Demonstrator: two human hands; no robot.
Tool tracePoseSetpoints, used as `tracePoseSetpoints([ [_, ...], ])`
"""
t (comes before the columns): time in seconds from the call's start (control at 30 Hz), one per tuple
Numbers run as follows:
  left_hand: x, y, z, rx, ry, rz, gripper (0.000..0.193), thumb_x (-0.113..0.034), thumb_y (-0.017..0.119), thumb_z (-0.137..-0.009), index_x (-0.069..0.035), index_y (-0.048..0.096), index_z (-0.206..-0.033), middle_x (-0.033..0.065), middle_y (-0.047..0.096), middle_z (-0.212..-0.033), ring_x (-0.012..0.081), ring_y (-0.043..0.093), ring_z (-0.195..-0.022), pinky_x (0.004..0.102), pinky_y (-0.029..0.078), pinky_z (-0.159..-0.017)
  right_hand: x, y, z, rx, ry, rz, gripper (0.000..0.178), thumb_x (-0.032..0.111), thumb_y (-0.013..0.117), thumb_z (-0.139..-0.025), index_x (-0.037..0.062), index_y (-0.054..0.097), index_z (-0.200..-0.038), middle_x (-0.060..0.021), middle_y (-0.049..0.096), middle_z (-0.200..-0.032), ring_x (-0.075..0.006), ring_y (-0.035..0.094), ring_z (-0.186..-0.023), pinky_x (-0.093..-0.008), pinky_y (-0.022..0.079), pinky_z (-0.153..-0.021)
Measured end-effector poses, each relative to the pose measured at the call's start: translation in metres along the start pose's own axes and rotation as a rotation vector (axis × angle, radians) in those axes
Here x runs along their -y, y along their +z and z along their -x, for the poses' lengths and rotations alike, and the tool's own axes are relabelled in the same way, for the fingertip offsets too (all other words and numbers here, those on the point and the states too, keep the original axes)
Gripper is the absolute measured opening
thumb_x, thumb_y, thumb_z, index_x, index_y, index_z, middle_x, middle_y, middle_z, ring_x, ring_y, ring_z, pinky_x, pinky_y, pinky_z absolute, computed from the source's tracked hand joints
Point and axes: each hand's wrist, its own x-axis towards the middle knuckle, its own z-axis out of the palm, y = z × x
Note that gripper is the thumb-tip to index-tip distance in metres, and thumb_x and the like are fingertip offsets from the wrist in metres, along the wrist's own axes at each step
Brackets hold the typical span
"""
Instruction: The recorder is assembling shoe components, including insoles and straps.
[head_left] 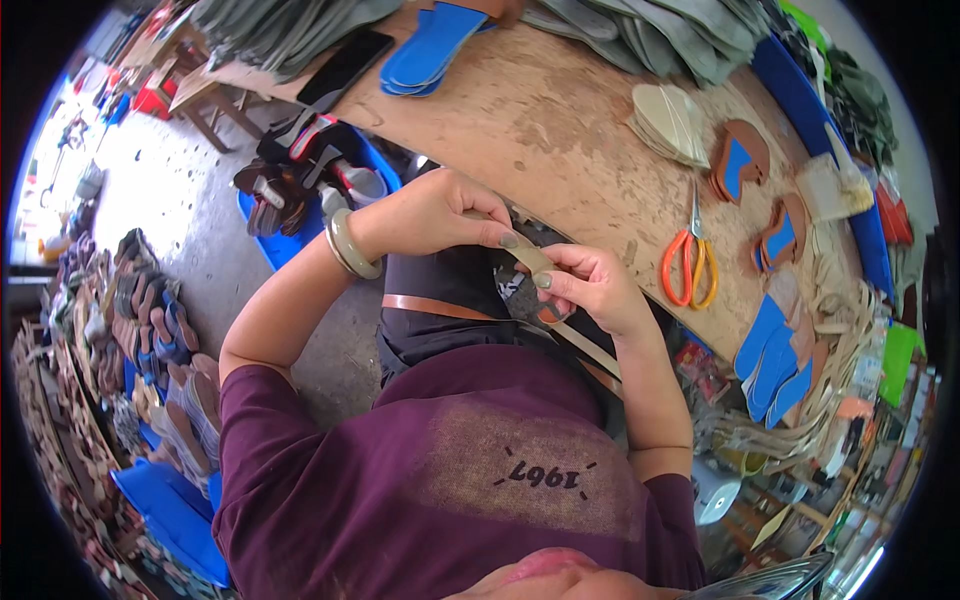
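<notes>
A narrow beige strip (527,258) is stretched between my two hands above my lap. My left hand (445,215), with a pale bangle (350,245) at its wrist, pinches one end between thumb and fingers. Closed on the other side of the strip, my right hand (592,283) has its thumb on top. A pale band (590,348) hangs below the right hand; whether it is the same strip, I cannot tell. Across my dark trousers lies a thin brown strap (440,306). Scissors (688,268) with orange and yellow handles rest on the table to the right of my hands.
The wooden table (560,130) bears a phone (345,70), blue sole-shaped pieces (430,50), grey-green stacks (650,35), a tied cream bundle (670,125) and brown-and-blue pieces (738,163). A blue basin (258,235) of shoe parts stands left. Many shoes (160,330) lie further left.
</notes>
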Motion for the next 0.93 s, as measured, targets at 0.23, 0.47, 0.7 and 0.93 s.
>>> tracePoseSetpoints([
  [0.23, 0.007, 0.011, -0.019, 0.104, -0.025, 0.084, 0.019, -0.021, 0.066, -0.089, -0.002, 0.069, -0.091, 0.0006, 0.062, -0.074, 0.0079, 0.052, -0.070, 0.0249, 0.044, -0.067, -0.014, -0.003, 0.009, -0.038, 0.031, 0.022, 0.022, 0.018, 0.058, -0.094, 0.0001, 0.069, -0.101, 0.0045, 0.049, -0.058, -0.0022, 0.042, -0.047, -0.0196, 0.035, -0.045],
  [0.47, 0.002, 0.027, -0.016, 0.292, -0.006, 0.273, 0.027, -0.027, 0.059, -0.094, -0.001, 0.063, -0.090, 0.0010, 0.062, -0.080, 0.0090, 0.056, -0.073, 0.0253, 0.045, -0.065, -0.012, 0.005, 0.011, -0.002, -0.045, 0.099, 0.022, 0.022, 0.060, -0.094, 0.0036, 0.071, -0.093, 0.0020, 0.055, -0.059, -0.0034, 0.047, -0.048, -0.0198, 0.037, -0.045],
  [0.7, -0.014, 0.041, -0.009, 0.269, 0.184, 0.012, 0.035, -0.033, 0.055, -0.097, -0.001, 0.058, -0.082, 0.0081, 0.055, -0.070, 0.0150, 0.054, -0.065, 0.0292, 0.043, -0.060, -0.007, 0.009, 0.018, 0.001, -0.060, 0.282, 0.026, 0.025, 0.067, -0.090, 0.0036, 0.068, -0.074, -0.0004, 0.060, -0.059, -0.0053, 0.052, -0.050, -0.0225, 0.041, -0.047],
  [0.93, -0.014, 0.066, 0.027, 0.263, 0.113, 0.260, 0.040, -0.033, 0.054, -0.098, -0.003, 0.057, -0.072, 0.0020, 0.055, -0.063, 0.0121, 0.052, -0.059, 0.0282, 0.043, -0.058, -0.010, 0.020, 0.046, 0.115, -0.422, 0.626, 0.039, 0.032, 0.077, -0.080, 0.0012, 0.058, -0.064, -0.0109, 0.055, -0.058, -0.0164, 0.054, -0.051, -0.0334, 0.040, -0.051],
])
